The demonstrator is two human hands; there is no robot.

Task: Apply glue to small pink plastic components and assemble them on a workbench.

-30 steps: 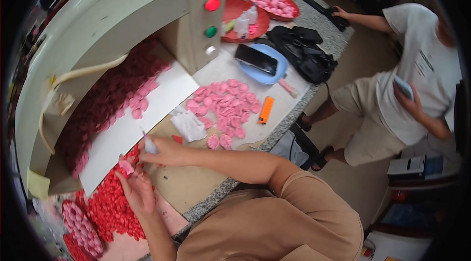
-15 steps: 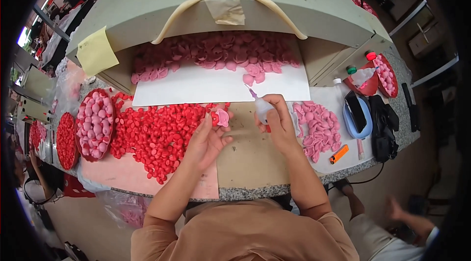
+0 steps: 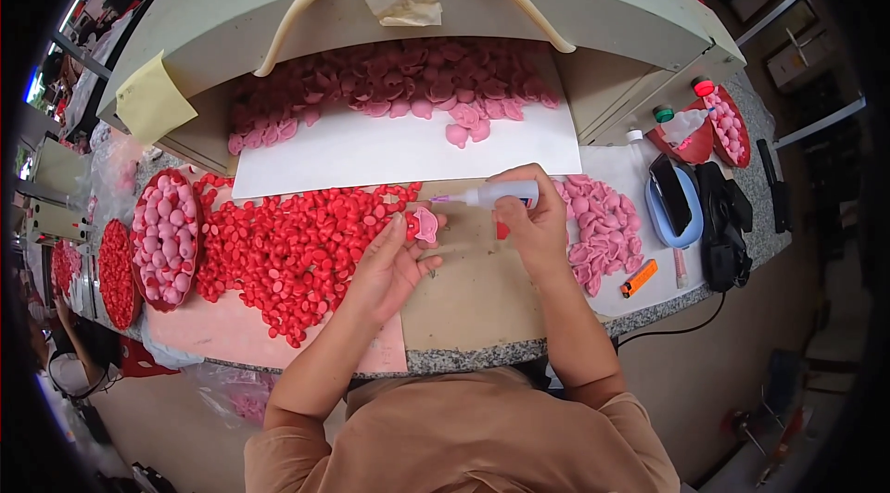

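Observation:
Between the thumb and fingers of my left hand (image 3: pixel 397 261) is a small pink cup-shaped plastic piece (image 3: pixel 426 224), with a red part (image 3: pixel 412 226) behind it. My right hand (image 3: pixel 536 224) grips a translucent white squeeze bottle (image 3: pixel 496 194) with a thin purple nozzle (image 3: pixel 439 199). The bottle lies nearly level, its nozzle tip just above the pink piece; I cannot tell whether they touch. Something small and red (image 3: pixel 502 230) shows at the fingers of my right hand. Loose red plastic pieces (image 3: pixel 278 257) are heaped beside my left hand, and pink shell-like pieces (image 3: pixel 601 229) lie right of my right hand.
A grey cabinet (image 3: pixel 519 6) overhangs white paper (image 3: pixel 371 155) bearing pink pieces. Bowls of pink balls (image 3: pixel 167 243) and red pieces (image 3: pixel 117 275) stand left. At right are an orange lighter-like item (image 3: pixel 639 279), a phone (image 3: pixel 669 201) on a blue tray (image 3: pixel 684 235), and capped bottles (image 3: pixel 681 127).
My right hand has tipped the bottle from upright to nearly level, bringing its nozzle left and down over the pink piece. The view has shifted slightly. The person at lower right has left view.

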